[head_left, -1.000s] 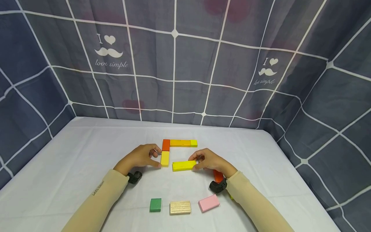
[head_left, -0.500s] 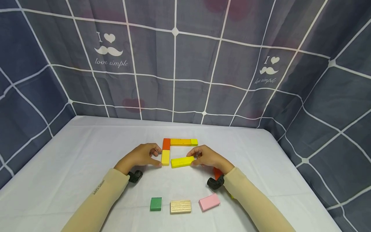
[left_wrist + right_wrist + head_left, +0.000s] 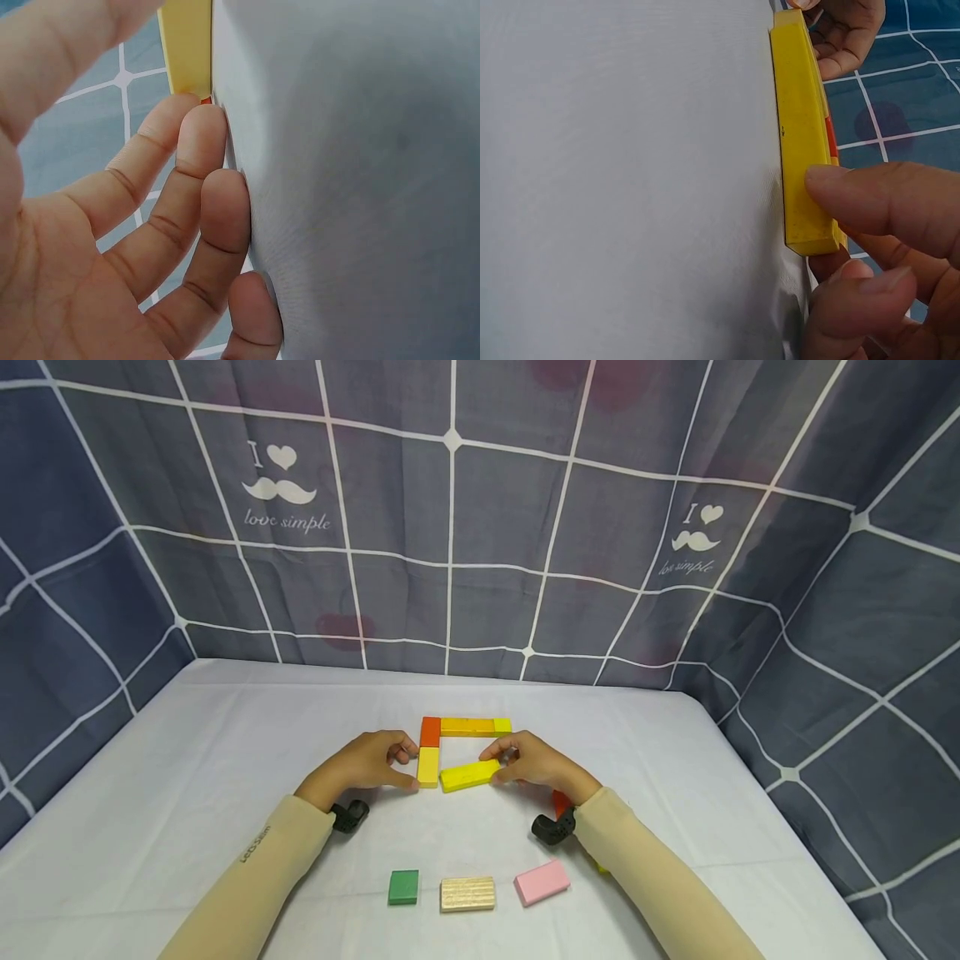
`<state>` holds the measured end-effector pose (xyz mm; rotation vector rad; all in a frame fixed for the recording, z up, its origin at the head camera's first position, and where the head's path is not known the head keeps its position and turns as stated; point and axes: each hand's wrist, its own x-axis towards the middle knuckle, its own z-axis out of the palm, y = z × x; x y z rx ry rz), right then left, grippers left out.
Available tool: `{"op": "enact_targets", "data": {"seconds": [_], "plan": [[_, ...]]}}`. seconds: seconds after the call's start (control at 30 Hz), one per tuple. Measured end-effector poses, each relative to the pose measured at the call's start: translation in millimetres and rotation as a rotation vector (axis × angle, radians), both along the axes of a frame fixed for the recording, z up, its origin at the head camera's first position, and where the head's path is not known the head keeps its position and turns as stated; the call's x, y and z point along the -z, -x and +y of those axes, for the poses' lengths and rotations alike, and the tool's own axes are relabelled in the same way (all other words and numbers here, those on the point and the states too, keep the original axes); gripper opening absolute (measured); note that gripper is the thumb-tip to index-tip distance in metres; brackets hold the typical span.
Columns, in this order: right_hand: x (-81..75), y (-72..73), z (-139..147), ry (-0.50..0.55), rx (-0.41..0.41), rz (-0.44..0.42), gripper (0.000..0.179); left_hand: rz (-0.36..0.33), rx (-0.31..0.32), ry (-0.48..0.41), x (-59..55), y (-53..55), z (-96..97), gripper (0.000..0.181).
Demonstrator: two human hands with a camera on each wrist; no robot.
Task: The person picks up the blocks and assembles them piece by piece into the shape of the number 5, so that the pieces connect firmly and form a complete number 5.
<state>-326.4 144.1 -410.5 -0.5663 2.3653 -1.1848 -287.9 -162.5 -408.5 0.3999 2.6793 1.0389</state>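
Observation:
My right hand pinches the right end of a bright yellow block between thumb and fingers. The block lies slightly slanted, its left end close to a paler yellow block. That paler block stands lengthwise against an orange-red block, which meets an orange-yellow block and a small lime-yellow piece at the back. My left hand rests at the paler block's left side, thumb and index finger loosely bent against it. In the left wrist view its fingers are relaxed and the pale yellow block shows above them.
Toward the front lie a green block, a ribbed wooden block and a pink block. Another orange-red block is partly hidden behind the right wrist. A grey checked curtain surrounds the white-clothed table.
My right hand has slid the bright yellow block left and slightly back, closer to the paler yellow block, and its slant has grown. My left hand stays in place.

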Motion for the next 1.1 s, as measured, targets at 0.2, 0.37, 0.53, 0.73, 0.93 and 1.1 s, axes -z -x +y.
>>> {"op": "enact_targets", "data": {"seconds": [0.2,0.37,0.53,0.73,0.93,1.1], "plan": [[1.1,1.0,-1.5,0.001,0.001,0.008,0.033,-0.006,-0.009,-0.003,1.3,1.2,-0.2,0.045],[1.4,1.6,-2.1,0.01,-0.009,0.008,0.034,-0.001,-0.002,-0.004,2.4,2.3,-0.8,0.045],[0.6,1.4,-2.3,0.02,-0.012,0.005,0.034,0.004,0.011,-0.003,2.3,2.4,-1.5,0.045],[-1.3,0.3,-2.3,0.018,-0.011,0.004,0.034,0.011,0.027,-0.002,-0.1,0.8,-2.2,0.046],[-1.1,0.4,-1.6,0.017,-0.013,0.0,0.033,0.012,0.029,-0.006,-2.2,-0.8,-1.6,0.046],[-1.6,-0.2,-1.9,0.014,-0.011,0.0,0.034,0.009,0.028,-0.004,-2.4,-1.3,-1.6,0.045]]}}
